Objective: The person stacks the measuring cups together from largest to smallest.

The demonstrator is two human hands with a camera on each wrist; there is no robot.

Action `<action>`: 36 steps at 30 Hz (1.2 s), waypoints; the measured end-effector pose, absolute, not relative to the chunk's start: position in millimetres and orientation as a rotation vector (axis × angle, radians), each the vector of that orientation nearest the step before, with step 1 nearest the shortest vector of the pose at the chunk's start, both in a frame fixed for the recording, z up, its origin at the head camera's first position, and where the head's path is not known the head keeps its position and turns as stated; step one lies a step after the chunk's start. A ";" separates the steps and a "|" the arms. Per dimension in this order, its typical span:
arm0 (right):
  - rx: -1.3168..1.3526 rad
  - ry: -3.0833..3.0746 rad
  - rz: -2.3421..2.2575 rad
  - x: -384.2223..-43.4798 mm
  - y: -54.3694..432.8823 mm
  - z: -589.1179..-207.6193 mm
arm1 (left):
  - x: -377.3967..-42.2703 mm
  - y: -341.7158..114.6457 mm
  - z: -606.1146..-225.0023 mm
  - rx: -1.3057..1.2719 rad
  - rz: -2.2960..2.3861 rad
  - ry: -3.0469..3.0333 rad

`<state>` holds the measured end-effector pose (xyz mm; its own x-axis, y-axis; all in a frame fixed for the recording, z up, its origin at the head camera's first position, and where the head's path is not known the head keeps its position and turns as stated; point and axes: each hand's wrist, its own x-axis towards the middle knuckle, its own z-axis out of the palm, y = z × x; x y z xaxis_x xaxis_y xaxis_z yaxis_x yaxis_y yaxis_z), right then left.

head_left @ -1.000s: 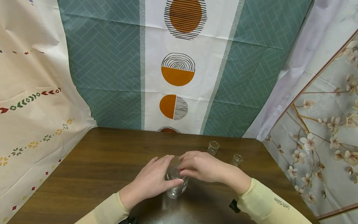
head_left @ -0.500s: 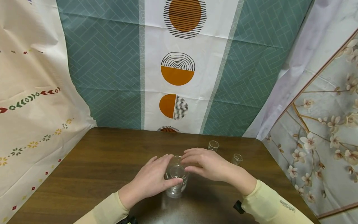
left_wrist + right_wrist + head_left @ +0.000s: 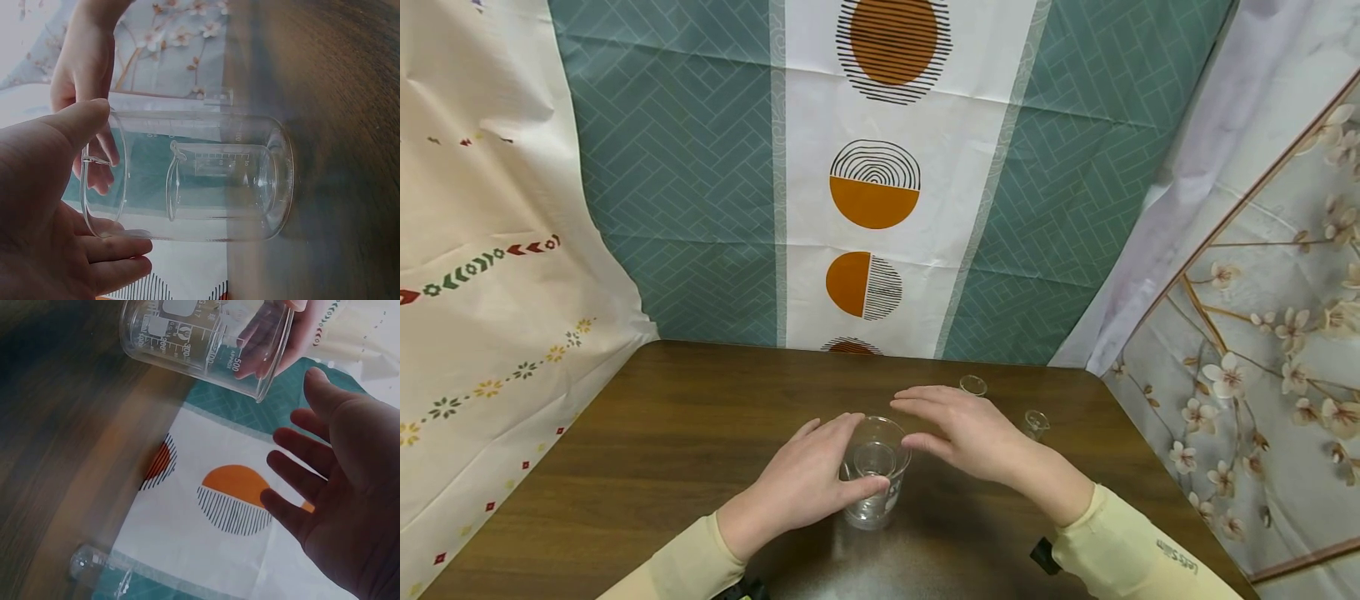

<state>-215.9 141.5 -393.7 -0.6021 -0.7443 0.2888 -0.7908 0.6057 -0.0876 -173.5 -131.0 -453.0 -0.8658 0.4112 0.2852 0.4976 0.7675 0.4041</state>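
A large clear glass beaker (image 3: pixel 868 518) with printed volume marks stands upright on the table. Inside it sits a smaller glass beaker (image 3: pixel 219 215), upright on the bottom. My left hand (image 3: pixel 811 477) holds the large beaker near its rim, thumb on the near side and fingers round the far left side. Just to the right of that rim is my right hand (image 3: pixel 970 435), its fingers loosely extended and holding nothing. The right wrist view shows a gap between this hand (image 3: pixel 350 456) and the large beaker (image 3: pixel 206 337).
At the back right of the brown table (image 3: pixel 722 392) stand two more small glass vessels (image 3: pixel 1036 422), one partly hidden behind my right hand. Patterned cloths hang behind the table (image 3: pixel 700 250) and along both sides.
My right hand has drawn back to the right and slightly up from over the large beaker's mouth, and its fingers have straightened. The left hand keeps its place on the beaker.
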 end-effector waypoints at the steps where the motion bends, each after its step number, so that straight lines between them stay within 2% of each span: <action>1: 1.252 -2.605 0.294 -216.1 142.2 -393.9 | -173.7 -131.0 -453.1 -0.722 -0.712 -2.779; 10: 1.126 -2.531 0.166 -219.0 145.8 -398.5 | -174.0 -130.4 -453.1 -0.715 -0.716 -2.771; 36: 0.866 -2.583 0.188 -233.9 163.0 -410.7 | -172.3 -130.8 -451.6 -0.702 -0.689 -2.782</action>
<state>-233.9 163.0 -410.7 -0.7240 -0.5476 0.4195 -0.6025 0.7981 0.0021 -172.3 -130.8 -451.6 -0.8696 0.4001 0.2892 0.4888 0.7797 0.3913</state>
